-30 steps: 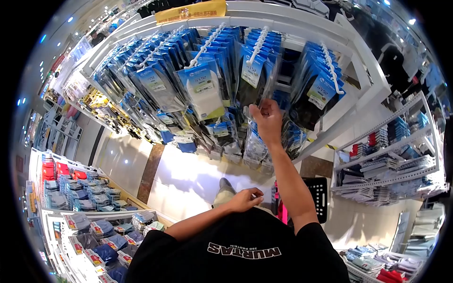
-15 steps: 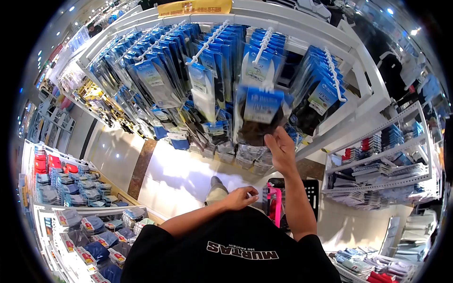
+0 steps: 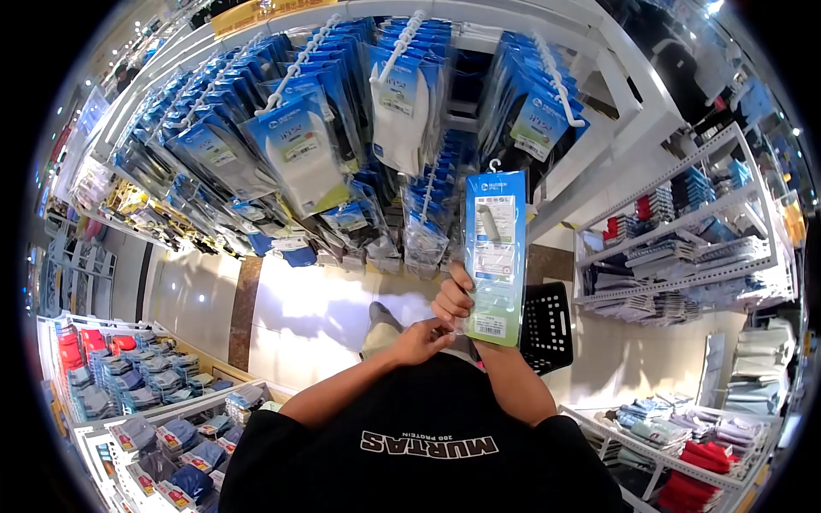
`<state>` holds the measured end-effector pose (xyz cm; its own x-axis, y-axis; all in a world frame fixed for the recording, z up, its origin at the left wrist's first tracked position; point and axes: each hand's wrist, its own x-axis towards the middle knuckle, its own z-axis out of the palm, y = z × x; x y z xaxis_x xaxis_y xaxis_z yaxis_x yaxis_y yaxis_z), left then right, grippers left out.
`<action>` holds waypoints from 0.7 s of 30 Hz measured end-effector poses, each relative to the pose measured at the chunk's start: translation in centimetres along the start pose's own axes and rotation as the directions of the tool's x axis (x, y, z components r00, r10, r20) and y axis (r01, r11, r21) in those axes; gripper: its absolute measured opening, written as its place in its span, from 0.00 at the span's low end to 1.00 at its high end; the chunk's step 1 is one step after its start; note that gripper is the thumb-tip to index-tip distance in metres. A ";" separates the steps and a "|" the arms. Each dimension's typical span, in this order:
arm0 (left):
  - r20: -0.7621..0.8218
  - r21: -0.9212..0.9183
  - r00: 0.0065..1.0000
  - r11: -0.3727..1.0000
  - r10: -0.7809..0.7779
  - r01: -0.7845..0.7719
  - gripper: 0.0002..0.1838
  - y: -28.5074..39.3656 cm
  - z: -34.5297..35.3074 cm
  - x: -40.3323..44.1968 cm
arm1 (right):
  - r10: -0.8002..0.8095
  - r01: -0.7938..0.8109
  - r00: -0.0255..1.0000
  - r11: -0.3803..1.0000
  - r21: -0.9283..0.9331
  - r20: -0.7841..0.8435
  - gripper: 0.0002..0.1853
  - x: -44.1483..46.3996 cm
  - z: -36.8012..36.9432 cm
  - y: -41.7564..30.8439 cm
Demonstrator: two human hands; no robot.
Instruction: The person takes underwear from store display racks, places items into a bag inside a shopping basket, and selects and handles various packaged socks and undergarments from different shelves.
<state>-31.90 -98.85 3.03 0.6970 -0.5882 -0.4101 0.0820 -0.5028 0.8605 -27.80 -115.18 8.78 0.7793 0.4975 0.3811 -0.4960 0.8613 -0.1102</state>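
Observation:
My right hand (image 3: 453,297) is wrapped round the lower left edge of a blue and green package (image 3: 495,256), held upright with its printed back and barcode towards me. A small white hook tops the package. Close beside it, my left hand (image 3: 423,341) has loosely bent fingers near the package's lower left corner; whether they touch my right hand is unclear. Beyond, blue-topped sock packages (image 3: 301,141) hang in rows on white hooks. A white sock package (image 3: 399,107) fronts one row, and a dark one (image 3: 534,128) hangs at the right.
A black basket (image 3: 547,329) is low behind the package. White shelves of folded goods (image 3: 676,248) stand at right, with red and pale goods (image 3: 701,462) below. Folded packs (image 3: 162,376) lie on shelves at lower left. A white rack frame (image 3: 599,162) borders the hanging packages.
My right hand has brought the package off the rack, down towards my body, and its back now faces me. My left hand has moved slightly down and left, and the view has shifted.

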 end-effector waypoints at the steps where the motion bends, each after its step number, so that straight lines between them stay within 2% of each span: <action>1: -0.008 -0.046 1.000 0.999 0.021 -0.021 0.20 0.2 0.0 -0.2 | 0.012 -0.012 0.999 1.000 0.003 0.034 0.24 0.0 -0.6 -0.1; 5: 0.002 -0.085 0.997 0.994 0.074 -0.074 0.20 -1.9 0.8 0.4 | 0.041 -0.037 0.991 0.999 -0.035 0.130 0.25 0.7 -2.0 -0.7; 6: -0.005 -0.082 0.996 0.993 0.090 -0.090 0.20 -2.2 0.9 0.6 | -0.019 0.009 0.999 0.980 -0.201 -0.046 0.25 0.8 -1.8 -1.1; 8: -0.014 -0.072 0.995 0.993 0.097 -0.098 0.21 -2.2 0.8 0.4 | -0.213 0.003 0.915 0.854 -0.520 -0.343 0.26 1.1 -0.4 -1.7; 9: -0.012 -0.066 0.996 0.993 0.093 -0.094 0.21 -2.2 0.7 0.3 | -0.477 -0.118 0.692 0.666 -0.737 -0.542 0.26 2.0 0.2 -1.6; 10: -0.009 -0.059 0.996 0.994 0.093 -0.094 0.22 -2.1 0.7 0.4 | -0.539 -0.090 0.710 0.570 -0.816 -0.454 0.21 2.8 0.1 -2.4; 11: -0.014 -0.059 0.995 0.994 0.096 -0.097 0.22 -2.2 0.8 0.4 | -0.644 -0.026 0.717 0.360 -0.933 -0.268 0.17 4.0 0.4 -2.5; 12: -0.020 -0.051 0.995 0.994 0.095 -0.096 0.22 -2.2 0.8 0.3 | -0.671 -0.009 0.730 0.178 -0.984 -0.128 0.15 5.3 1.4 -2.9; 13: -0.025 -0.043 0.995 0.994 0.095 -0.096 0.22 -2.3 0.8 0.3 | -0.685 0.012 0.728 -0.011 -1.000 0.016 0.14 6.6 2.4 -3.3; 15: -0.029 -0.034 0.995 0.995 0.092 -0.093 0.22 -2.5 0.8 0.3 | -0.616 -0.030 0.771 -0.284 -0.959 0.159 0.15 7.4 2.9 -4.9; 18: -0.040 -0.036 0.995 0.995 0.091 -0.093 0.21 -2.9 0.8 0.3 | -0.627 -0.075 0.748 -0.406 -0.911 0.218 0.20 10.0 5.7 -4.7; 19: -0.052 -0.039 0.994 0.994 0.096 -0.098 0.22 -3.0 0.9 0.2 | -0.633 -0.194 0.755 -0.462 -0.865 0.169 0.21 10.3 6.0 -5.0; 21: -0.067 -0.048 0.993 0.994 0.100 -0.103 0.22 -3.0 0.9 0.1 | -0.623 -0.244 0.764 -0.522 -0.818 0.170 0.23 11.5 5.9 -5.0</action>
<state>-32.76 -97.98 0.17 0.7476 -0.5920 -0.3011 0.0434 -0.4088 0.9116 -18.61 -114.34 19.11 0.8391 -0.1739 0.5154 0.3820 -0.4862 -0.7859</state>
